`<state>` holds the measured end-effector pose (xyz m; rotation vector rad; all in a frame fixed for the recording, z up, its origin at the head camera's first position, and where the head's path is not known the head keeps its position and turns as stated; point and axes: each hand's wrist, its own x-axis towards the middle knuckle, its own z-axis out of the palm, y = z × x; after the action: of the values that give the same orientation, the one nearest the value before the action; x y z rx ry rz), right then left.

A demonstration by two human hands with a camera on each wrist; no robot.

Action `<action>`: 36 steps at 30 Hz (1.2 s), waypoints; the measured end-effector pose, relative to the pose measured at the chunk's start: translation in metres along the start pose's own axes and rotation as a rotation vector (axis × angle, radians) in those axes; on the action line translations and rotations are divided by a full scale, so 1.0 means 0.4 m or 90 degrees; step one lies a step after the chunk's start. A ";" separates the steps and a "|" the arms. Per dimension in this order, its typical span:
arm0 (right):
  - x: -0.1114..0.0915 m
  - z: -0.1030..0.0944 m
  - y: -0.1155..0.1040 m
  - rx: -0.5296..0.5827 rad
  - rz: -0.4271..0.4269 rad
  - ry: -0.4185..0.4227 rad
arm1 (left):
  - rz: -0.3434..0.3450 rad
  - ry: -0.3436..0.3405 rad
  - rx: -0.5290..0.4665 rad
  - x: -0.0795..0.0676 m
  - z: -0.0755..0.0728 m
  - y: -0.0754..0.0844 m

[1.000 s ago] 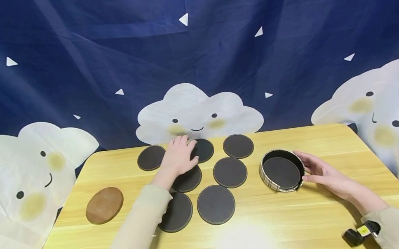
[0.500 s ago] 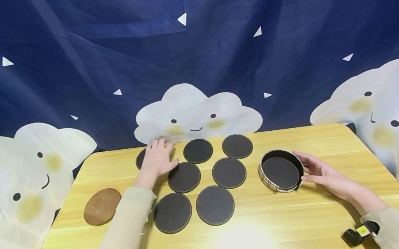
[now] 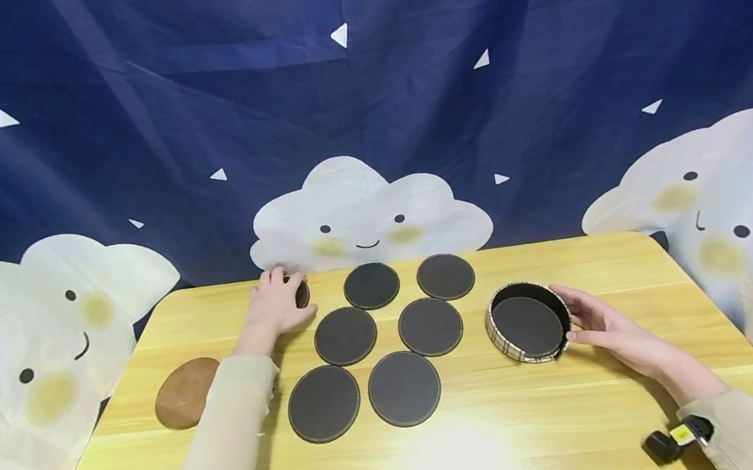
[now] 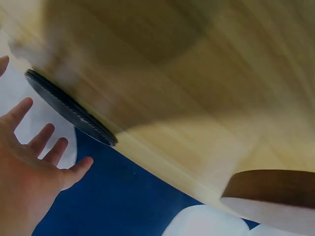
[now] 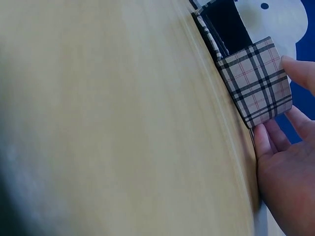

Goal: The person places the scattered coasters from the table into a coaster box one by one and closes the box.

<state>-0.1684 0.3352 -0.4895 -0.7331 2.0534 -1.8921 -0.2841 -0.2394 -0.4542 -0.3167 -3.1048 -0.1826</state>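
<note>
Head view: a round holder, open-topped, with a low plaid wall in cream and black and a black interior, stands on a pale wooden table. The right hand, at the holder's right, grips its outer wall with bent fingers and thumb. Flat black coasters, round and edged with light stitching, lie left of the holder in rows of three, two and two. The left hand is over the coaster farthest left of the holder, fingers spread; whether it touches, I cannot tell. Well left of the holder lies a brown disc, partly behind a pale sleeve.

Left wrist view: the left hand's fingers are apart, near a dark, stitched disc seen almost edge-on.

Right wrist view: thin red lines cross the holder's plaid, and a gap opens in its wall beside the gripped section.
</note>
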 end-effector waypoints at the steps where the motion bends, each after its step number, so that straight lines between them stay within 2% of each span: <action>1: 0.000 0.000 0.000 0.000 0.000 0.000 | -0.006 -0.002 -0.003 0.001 0.002 -0.005; 8: 0.000 -0.004 0.002 0.002 -0.001 0.000 | -0.031 -0.022 -0.026 0.009 0.014 -0.029; 21: 0.000 -0.003 0.003 0.008 0.003 0.004 | -0.036 -0.049 -0.040 0.012 0.004 -0.028; 36: 0.002 0.000 0.002 0.004 0.004 0.006 | -0.033 -0.041 -0.035 0.011 0.016 -0.047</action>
<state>-0.1692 0.3350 -0.4902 -0.7165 2.0524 -1.9015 -0.2924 -0.2563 -0.4625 -0.2490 -3.1774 -0.2635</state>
